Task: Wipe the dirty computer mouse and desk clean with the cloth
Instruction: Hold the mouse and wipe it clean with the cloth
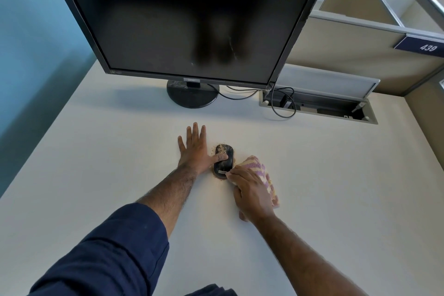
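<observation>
A black computer mouse (225,155) lies on the white desk (108,151), dusted with tan crumbs on its top and around its edges. My left hand (193,148) rests flat on the desk just left of the mouse, fingers spread, with the thumb pressing on the mouse's top. My right hand (252,192) grips a folded cloth (260,170) with purple and cream stripes, pressed to the desk at the mouse's near right corner. The fingertips of that hand touch the mouse's near end.
A dark monitor (187,19) on a round base (192,95) stands behind the mouse. To the right at the back is an open cable tray (319,106) with a black cable looping out. Beige partition panels close the right side, a blue wall the left.
</observation>
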A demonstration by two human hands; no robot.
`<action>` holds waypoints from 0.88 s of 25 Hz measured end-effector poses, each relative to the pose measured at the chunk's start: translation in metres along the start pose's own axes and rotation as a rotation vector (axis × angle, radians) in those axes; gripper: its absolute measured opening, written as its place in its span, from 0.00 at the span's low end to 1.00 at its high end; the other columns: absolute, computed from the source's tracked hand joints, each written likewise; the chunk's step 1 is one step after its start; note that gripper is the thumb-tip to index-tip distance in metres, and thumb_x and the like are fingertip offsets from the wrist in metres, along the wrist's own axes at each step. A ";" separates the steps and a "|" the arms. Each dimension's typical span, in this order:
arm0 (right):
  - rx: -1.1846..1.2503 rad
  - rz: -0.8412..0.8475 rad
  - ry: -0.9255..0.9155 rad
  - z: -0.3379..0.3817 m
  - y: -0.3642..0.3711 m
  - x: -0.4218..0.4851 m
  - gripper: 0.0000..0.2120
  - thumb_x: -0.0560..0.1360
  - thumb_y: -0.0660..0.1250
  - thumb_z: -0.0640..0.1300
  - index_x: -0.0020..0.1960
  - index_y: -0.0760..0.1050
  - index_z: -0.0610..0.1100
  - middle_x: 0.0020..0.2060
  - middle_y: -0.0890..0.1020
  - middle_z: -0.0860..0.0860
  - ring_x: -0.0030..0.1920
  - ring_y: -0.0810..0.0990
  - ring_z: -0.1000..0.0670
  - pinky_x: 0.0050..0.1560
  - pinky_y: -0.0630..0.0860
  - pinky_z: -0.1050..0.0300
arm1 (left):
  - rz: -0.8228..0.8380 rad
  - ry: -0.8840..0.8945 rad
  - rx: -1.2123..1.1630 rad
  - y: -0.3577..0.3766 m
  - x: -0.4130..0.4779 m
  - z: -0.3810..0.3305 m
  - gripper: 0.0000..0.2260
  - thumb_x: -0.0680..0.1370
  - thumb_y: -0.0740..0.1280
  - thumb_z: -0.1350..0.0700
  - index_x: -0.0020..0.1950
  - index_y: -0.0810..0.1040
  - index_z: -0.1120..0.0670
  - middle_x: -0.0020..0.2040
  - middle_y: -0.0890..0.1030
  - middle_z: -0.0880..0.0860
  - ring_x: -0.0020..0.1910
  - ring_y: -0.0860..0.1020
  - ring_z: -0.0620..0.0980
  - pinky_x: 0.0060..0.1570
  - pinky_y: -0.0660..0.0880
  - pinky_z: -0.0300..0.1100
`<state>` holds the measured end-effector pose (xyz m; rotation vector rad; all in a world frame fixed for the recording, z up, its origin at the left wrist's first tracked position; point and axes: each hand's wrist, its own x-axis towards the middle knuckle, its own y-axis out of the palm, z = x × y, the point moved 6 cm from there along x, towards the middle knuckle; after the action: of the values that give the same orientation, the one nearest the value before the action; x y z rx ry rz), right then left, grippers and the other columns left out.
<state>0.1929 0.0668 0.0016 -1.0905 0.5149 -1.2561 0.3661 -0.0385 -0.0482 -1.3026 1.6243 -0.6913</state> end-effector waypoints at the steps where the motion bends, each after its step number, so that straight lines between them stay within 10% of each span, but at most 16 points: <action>1: 0.005 -0.008 0.007 -0.001 -0.001 0.002 0.17 0.72 0.65 0.33 0.57 0.84 0.42 0.57 0.85 0.49 0.60 0.80 0.47 0.63 0.74 0.56 | -0.001 -0.002 -0.011 0.000 -0.001 0.000 0.57 0.70 0.63 0.23 0.83 0.36 0.51 0.82 0.33 0.54 0.81 0.32 0.54 0.76 0.34 0.62; 9: 0.126 -0.108 0.280 -0.029 -0.019 0.041 0.20 0.73 0.58 0.38 0.58 0.84 0.42 0.60 0.84 0.48 0.66 0.77 0.51 0.68 0.67 0.61 | 0.043 -0.030 -0.026 0.013 -0.014 0.003 0.61 0.66 0.64 0.21 0.82 0.33 0.51 0.81 0.30 0.54 0.80 0.30 0.55 0.75 0.33 0.63; 16: -0.010 0.061 -0.053 -0.003 -0.008 0.071 0.15 0.75 0.66 0.34 0.60 0.83 0.41 0.60 0.83 0.45 0.64 0.79 0.45 0.67 0.74 0.49 | 0.069 -0.077 0.021 0.015 -0.013 0.002 0.63 0.65 0.64 0.20 0.81 0.31 0.52 0.81 0.30 0.56 0.80 0.30 0.57 0.75 0.34 0.64; 22: -0.044 0.116 -0.305 0.001 0.006 0.059 0.15 0.74 0.72 0.34 0.61 0.82 0.41 0.61 0.83 0.46 0.66 0.78 0.46 0.71 0.66 0.56 | 0.101 -0.112 0.014 0.017 -0.011 0.005 0.62 0.68 0.69 0.26 0.80 0.30 0.53 0.81 0.30 0.56 0.80 0.30 0.58 0.75 0.33 0.63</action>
<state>0.2137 0.0120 0.0103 -1.2452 0.3694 -0.9596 0.3631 -0.0227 -0.0615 -1.2182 1.5802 -0.5577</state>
